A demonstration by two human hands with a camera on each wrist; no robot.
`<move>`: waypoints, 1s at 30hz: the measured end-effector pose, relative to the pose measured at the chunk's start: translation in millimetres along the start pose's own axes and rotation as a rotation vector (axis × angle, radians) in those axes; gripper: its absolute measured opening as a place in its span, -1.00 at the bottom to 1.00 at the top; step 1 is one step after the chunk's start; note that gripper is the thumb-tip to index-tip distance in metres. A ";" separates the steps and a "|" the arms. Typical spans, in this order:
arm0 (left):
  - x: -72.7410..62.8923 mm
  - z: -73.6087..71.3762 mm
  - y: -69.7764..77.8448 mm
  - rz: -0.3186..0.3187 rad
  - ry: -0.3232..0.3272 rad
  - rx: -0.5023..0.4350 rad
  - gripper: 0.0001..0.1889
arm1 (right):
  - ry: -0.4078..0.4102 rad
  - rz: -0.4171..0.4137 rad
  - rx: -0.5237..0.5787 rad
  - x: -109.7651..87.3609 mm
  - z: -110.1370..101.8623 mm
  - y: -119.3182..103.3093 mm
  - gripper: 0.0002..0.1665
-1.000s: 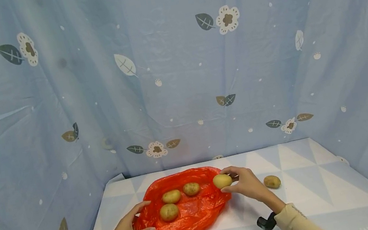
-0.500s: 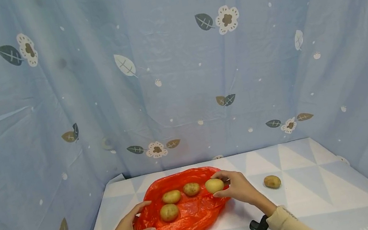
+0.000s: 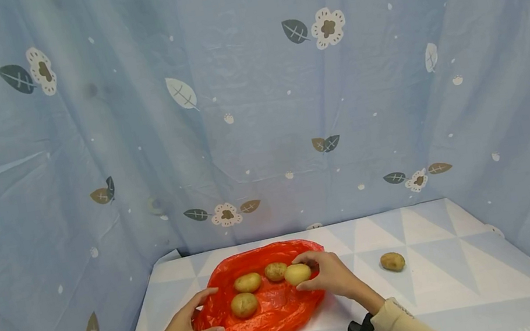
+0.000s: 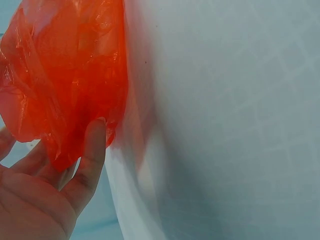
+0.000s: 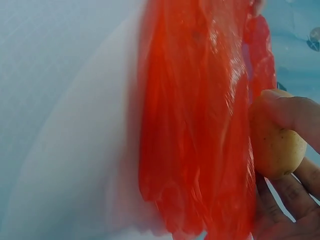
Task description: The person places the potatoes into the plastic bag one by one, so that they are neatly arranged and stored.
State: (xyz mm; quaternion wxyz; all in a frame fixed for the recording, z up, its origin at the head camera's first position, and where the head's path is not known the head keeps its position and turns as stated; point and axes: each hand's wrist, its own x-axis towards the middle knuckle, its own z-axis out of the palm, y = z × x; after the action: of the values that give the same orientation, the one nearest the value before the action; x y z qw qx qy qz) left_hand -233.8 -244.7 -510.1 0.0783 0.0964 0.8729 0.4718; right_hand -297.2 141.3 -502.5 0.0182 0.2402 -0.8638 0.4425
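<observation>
A thin red plastic bag [image 3: 267, 328] lies spread wide on the table, its mouth facing up. Three potatoes rest inside it: one in front [image 3: 244, 306], one at left [image 3: 248, 282] and one at the back [image 3: 276, 272]. My left hand [image 3: 183, 329] grips the bag's left side; in the left wrist view the thumb [image 4: 93, 150] lies against the film, with fingers behind it. Between thumb and fingers my right hand [image 3: 329, 276] pinches another potato [image 3: 297, 274] over the bag's right part. The right wrist view shows this potato [image 5: 277, 137] right beside the bag's crumpled edge [image 5: 200, 125].
One more potato [image 3: 392, 262] lies on the white and blue patterned tabletop [image 3: 456, 285], right of the bag. A patterned blue curtain [image 3: 254, 102] hangs behind the table and along its sides. Below the right wrist sits a black strap piece [image 3: 361, 328].
My right hand has carried its potato leftward and slightly down, from the bag's right rim to above its inside, close to the back potato. The left hand has stayed in place.
</observation>
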 end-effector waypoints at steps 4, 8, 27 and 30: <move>0.4 0.9 -1.7 -0.006 0.002 -0.006 -0.15 | -0.012 -0.015 -0.008 2.5 8.6 1.5 -0.44; 1.2 0.3 -3.2 -0.005 0.009 -0.008 -0.15 | -0.023 -0.017 -0.002 5.2 15.9 0.4 -0.45; 0.5 -0.8 -2.2 0.004 0.007 -0.001 -0.17 | -0.061 0.028 -0.036 13.7 50.6 -8.8 -0.45; 0.2 -0.7 -2.0 -0.001 0.005 -0.006 -0.17 | -0.067 0.021 -0.026 15.6 56.0 -10.2 -0.44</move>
State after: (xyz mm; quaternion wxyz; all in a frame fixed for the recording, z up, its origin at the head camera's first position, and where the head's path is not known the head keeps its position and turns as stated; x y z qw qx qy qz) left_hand -234.3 -246.3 -511.4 0.0767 0.0946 0.8717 0.4747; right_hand -296.5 86.7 -525.1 -0.0120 0.2457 -0.8720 0.4233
